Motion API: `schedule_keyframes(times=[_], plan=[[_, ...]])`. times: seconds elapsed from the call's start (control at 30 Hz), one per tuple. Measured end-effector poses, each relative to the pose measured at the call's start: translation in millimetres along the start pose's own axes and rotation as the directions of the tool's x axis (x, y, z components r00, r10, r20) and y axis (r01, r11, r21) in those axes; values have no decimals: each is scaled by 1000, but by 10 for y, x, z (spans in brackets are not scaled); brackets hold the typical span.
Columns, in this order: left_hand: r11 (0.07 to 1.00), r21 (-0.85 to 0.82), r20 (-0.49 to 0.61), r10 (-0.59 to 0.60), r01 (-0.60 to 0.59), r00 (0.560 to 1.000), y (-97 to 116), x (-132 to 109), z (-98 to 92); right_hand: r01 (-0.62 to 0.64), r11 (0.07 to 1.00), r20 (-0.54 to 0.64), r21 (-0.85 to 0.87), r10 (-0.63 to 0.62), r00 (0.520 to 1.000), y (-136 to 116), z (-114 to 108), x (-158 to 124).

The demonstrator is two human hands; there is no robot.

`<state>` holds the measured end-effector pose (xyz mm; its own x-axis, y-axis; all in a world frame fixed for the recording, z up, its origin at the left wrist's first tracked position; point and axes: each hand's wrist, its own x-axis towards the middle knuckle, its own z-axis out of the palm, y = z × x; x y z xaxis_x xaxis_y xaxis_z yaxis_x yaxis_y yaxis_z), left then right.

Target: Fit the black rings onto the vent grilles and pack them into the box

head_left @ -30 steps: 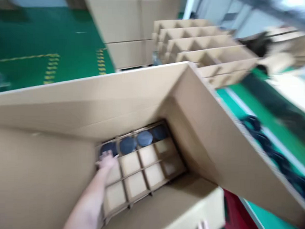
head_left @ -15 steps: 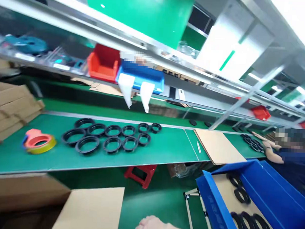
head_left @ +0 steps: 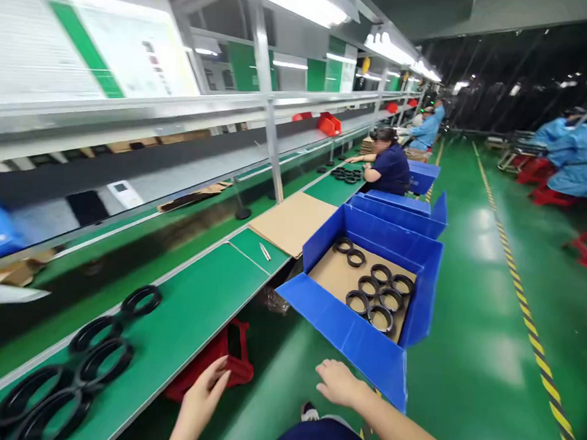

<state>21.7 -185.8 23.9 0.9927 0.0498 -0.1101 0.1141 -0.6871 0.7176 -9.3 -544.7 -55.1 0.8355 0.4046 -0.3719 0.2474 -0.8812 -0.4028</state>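
Observation:
My left hand [head_left: 203,396] hovers beside the bench edge in front of a red stool, fingers apart and holding nothing. Near the front flap of a blue box [head_left: 342,324] is my right hand [head_left: 338,382], palm down with loosely extended fingers, and nothing shows in it. Several black rings [head_left: 368,286] lie flat on a cardboard sheet [head_left: 333,273] inside that box. More black rings [head_left: 104,361] sit close together on the green bench [head_left: 199,300], left of my left hand.
A cardboard sheet [head_left: 298,217] and two white pen-like sticks [head_left: 265,252] lie on the bench. The red stool [head_left: 241,353] is beneath it. A person in dark clothing [head_left: 392,162] works farther along. Yellow-black floor tape [head_left: 526,305] runs along the right.
The view has swung right, toward the blue box and the aisle. My left hand has come into view, and my right hand now shows nearer the box.

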Motion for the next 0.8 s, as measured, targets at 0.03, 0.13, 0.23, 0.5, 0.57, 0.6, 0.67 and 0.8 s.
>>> schedule_keyframes(times=[0.03,0.13,0.23,0.5,0.57,0.6,0.67,0.8], plan=[[998,-12,111,55,-54,992,185,127,196,-46,998,-18,48,47,999,126,-10,-49],[981,22,307,179,-195,935,574,362,667,-151,969,-52,193,163,985,401,-35,-139],[959,64,419,226,-277,879,696,515,921,-245,914,-81,323,285,955,665,-121,-100],[967,94,529,152,-235,835,519,1240,1137,-620,604,-67,500,741,668,2009,-636,524],[975,74,531,139,-209,836,535,1488,1192,-711,482,-16,512,833,553,2349,-711,715],[978,62,535,136,-199,834,559,1620,1230,-752,418,20,510,868,496,2499,-727,810],[981,39,554,139,-192,821,634,1901,1336,-816,304,103,492,910,401,2753,-719,999],[970,-12,636,195,-244,746,934,2514,1690,-876,174,249,450,917,310,3096,-585,1349]])
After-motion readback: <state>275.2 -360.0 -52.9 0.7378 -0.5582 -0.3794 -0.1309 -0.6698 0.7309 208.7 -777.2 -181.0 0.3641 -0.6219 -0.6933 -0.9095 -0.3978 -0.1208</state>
